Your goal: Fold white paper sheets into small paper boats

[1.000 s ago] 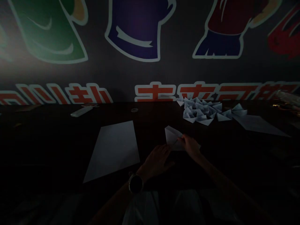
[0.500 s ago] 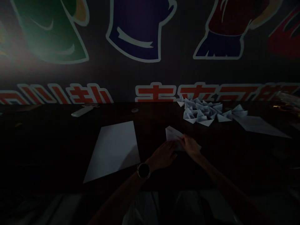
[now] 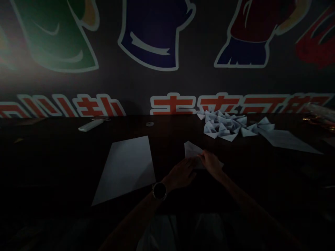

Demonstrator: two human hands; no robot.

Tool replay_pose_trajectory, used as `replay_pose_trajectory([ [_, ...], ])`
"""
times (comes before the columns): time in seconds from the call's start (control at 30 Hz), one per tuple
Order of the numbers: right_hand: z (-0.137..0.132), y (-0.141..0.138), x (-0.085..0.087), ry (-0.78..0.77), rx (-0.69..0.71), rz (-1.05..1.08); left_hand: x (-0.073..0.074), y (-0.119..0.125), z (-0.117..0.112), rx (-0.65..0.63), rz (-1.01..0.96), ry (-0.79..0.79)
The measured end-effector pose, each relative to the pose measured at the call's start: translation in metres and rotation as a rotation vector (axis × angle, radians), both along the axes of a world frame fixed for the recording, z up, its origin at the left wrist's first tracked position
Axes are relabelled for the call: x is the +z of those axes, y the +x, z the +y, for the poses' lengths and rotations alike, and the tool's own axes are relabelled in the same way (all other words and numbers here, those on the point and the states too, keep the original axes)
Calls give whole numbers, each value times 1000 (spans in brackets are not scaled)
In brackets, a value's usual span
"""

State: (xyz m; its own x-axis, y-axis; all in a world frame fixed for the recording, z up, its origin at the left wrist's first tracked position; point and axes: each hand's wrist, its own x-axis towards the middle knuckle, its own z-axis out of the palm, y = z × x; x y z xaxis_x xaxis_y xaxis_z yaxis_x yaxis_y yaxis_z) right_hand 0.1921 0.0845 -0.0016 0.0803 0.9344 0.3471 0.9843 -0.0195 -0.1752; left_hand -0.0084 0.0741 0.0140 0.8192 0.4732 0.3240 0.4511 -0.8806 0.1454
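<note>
A folded sheet of white paper (image 3: 191, 150) lies on the dark table in front of me, with a pointed corner at its upper left. My left hand (image 3: 182, 172), a watch (image 3: 159, 191) on its wrist, rests flat over the paper's lower left part, fingers stretched out and thumb apart. From the other side my right hand (image 3: 210, 162) pinches the paper near its middle, thumb and fingers closed. Both hands cover much of the fold. Left of them lies a flat white sheet (image 3: 128, 167). Beyond, at the right, several folded paper boats (image 3: 222, 125) are heaped together.
Another white sheet (image 3: 290, 140) lies right of the paper boats. At the back left is a white-handled object (image 3: 91, 125), perhaps a cutter, and a small round disc (image 3: 150, 124). Clear plastic (image 3: 320, 111) sits at the far right. A painted wall (image 3: 199, 80) rises behind the table (image 3: 65, 153).
The camera view has shifted very slightly. Both hands stay at the folded paper in nearly the same pose.
</note>
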Motion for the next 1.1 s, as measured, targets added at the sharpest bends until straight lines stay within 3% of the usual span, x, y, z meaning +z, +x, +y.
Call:
replay_pose_trajectory([
  [0.2,2,0,-4,26,4,-16,-4,2,6,-16,-27,-15],
  [0.37,-4,-2,7,80,12,-65,-3,4,13,-3,-27,-53],
  [0.47,-23,-10,13,164,68,-161,-3,4,14,12,-13,-63],
  [0.53,-43,-20,11,204,200,-181,-3,4,15,14,-30,-74],
  [0.63,-73,-34,1,139,405,-161,-4,5,15,-2,-64,-94],
  [0.73,-90,-39,-6,61,411,-86,-4,6,15,-6,-71,-103],
  [0.87,-96,-25,-12,68,374,-65,-7,6,15,9,-58,-102],
  [1.1,-116,25,-28,179,231,-196,-8,5,17,-6,-28,-74],
])
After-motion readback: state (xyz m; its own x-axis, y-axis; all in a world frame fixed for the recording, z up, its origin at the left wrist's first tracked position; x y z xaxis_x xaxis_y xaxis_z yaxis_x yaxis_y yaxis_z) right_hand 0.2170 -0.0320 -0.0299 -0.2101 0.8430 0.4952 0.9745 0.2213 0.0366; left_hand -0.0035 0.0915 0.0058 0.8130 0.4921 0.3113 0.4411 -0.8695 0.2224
